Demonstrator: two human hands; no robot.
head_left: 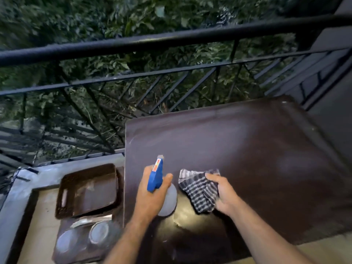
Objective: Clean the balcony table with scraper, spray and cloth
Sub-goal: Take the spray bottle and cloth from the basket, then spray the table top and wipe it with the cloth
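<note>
The dark brown balcony table fills the right half of the view. Over its near left part, my left hand grips a spray bottle with a blue trigger head and a pale round body, nozzle pointing away from me. Just to the right, my right hand holds a bunched black-and-white striped cloth above the tabletop. A bright patch of light falls on the table below the bottle. No scraper can be made out for sure.
Left of the table, a dark brown tray lies on a low surface with two glass bowls in front of it. A black metal railing runs along the far side, foliage beyond. A grey ledge borders the left.
</note>
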